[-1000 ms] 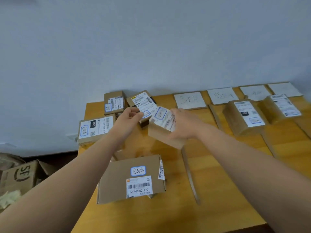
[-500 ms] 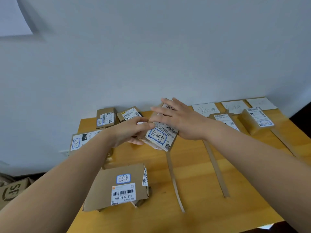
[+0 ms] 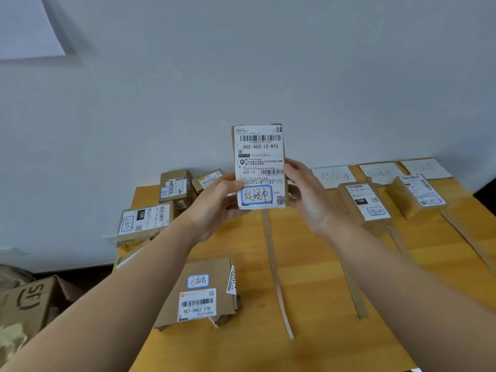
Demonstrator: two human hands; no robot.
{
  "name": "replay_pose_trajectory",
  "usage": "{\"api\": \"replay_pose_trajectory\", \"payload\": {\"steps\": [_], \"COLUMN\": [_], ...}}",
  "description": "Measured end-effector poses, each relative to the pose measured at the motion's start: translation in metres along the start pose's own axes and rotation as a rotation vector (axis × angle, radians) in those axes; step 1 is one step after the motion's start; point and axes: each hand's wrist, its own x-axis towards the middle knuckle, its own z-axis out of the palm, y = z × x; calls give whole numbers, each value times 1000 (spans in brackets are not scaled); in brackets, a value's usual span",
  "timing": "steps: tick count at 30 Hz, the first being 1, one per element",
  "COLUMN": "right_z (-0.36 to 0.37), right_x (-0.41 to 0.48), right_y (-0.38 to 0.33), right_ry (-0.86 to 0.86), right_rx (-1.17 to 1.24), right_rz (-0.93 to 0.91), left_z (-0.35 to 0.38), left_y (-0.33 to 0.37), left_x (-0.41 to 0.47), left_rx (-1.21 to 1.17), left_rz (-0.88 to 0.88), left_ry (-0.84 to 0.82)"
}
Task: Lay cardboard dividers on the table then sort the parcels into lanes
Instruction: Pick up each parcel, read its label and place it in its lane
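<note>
Gripping an upright labelled parcel [image 3: 259, 167] above the table [image 3: 316, 277], left hand [image 3: 214, 205] and right hand [image 3: 308, 197] curl partly closed around its sides.

Both hands hold one small parcel [image 3: 259, 167] upright above the wooden surface [image 3: 316, 277], label facing the camera. The left hand [image 3: 217, 205] has its grip on the parcel's lower left edge, the right hand [image 3: 308, 200] on its right edge. Below the parcel a cardboard divider strip [image 3: 276, 275] lies flat; left of that strip sits a flat brown box [image 3: 198, 294].
</note>
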Motion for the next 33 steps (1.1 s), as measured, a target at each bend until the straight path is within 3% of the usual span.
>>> {"api": "replay_pose_trajectory", "payload": {"steps": [14, 21, 26, 33], "right_z": [3, -10, -42, -129], "right_x": [3, -1, -17, -40], "right_y": [6, 16, 26, 36], "right_ry": [16, 143, 208, 215], "right_rx": [7, 36, 66, 60], "right_rz": [-34, 8, 39, 122], "left_z": [2, 11, 45, 132], "left_y": [3, -5, -19, -51], "left_x": [2, 12, 20, 42], "left_rx": [4, 154, 265, 238], "left_rz": [-2, -50, -30, -69], "left_ry": [-13, -34, -32, -17]}}
